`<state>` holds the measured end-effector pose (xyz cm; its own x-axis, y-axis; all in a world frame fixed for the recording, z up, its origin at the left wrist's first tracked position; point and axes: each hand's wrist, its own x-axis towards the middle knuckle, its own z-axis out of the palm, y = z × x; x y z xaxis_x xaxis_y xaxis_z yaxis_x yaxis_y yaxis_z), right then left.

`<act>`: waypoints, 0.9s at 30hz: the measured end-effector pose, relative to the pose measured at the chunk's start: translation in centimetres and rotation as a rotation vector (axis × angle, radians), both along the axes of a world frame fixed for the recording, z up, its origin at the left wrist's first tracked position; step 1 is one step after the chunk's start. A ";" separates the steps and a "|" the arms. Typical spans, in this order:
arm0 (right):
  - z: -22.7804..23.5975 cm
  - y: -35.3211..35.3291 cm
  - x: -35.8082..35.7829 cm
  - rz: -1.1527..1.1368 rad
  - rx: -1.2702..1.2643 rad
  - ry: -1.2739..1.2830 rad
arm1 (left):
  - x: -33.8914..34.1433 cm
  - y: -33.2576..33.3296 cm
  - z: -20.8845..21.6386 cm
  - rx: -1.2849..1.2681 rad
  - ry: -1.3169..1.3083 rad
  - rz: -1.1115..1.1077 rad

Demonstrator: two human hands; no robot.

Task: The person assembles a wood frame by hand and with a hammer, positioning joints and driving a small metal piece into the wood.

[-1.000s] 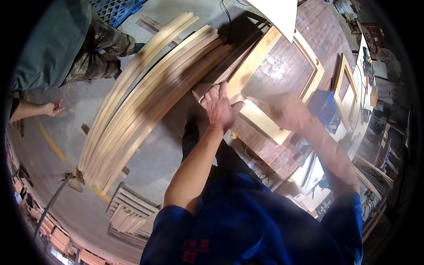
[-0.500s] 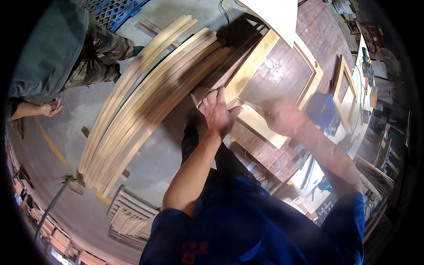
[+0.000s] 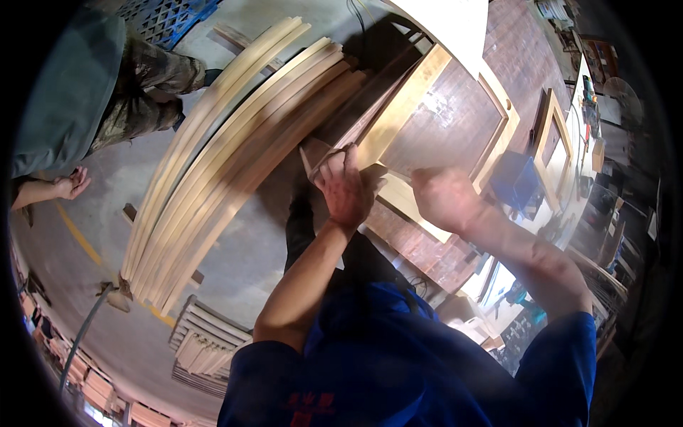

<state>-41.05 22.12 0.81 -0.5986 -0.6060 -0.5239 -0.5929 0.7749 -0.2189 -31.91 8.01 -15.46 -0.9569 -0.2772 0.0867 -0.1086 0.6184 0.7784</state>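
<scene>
A pale wooden frame (image 3: 404, 107) with an open middle lies on a reddish-brown bench (image 3: 427, 250). My left hand (image 3: 345, 188) is at the frame's near left corner, its fingers closed over the edge and the thumb toward the near rail. A thin strip of wood (image 3: 306, 161) sticks out beside those fingers. Over the near rail, my right hand (image 3: 445, 198) is closed in a fist, slightly blurred. Whatever its fingers grip is hidden. A white board (image 3: 452, 28) covers part of the frame's far end.
Long curved wooden strips (image 3: 213, 164) are stacked at the left on the floor. Beyond them stands another person (image 3: 71, 92), one hand (image 3: 70, 183) hanging down. A blue bin (image 3: 517, 181) and a smaller wooden frame (image 3: 553, 139) are at the right. Slats (image 3: 206, 349) lie below the stack.
My right hand has moved a little left along the near rail, closer to my left hand, and its blur has lessened. My left hand stays at the corner. The view has shifted slightly.
</scene>
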 end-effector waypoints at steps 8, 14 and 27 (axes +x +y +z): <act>-0.5 2.3 0.7 0.016 0.098 -0.048 | -0.5 -0.1 0.6 0.022 -0.199 0.002; 0.4 1.3 0.6 0.016 0.124 -0.062 | -0.5 -0.4 0.9 0.008 -0.209 -0.033; 0.0 1.6 1.1 0.017 0.047 -0.031 | -0.4 -0.7 0.7 0.029 -0.201 -0.041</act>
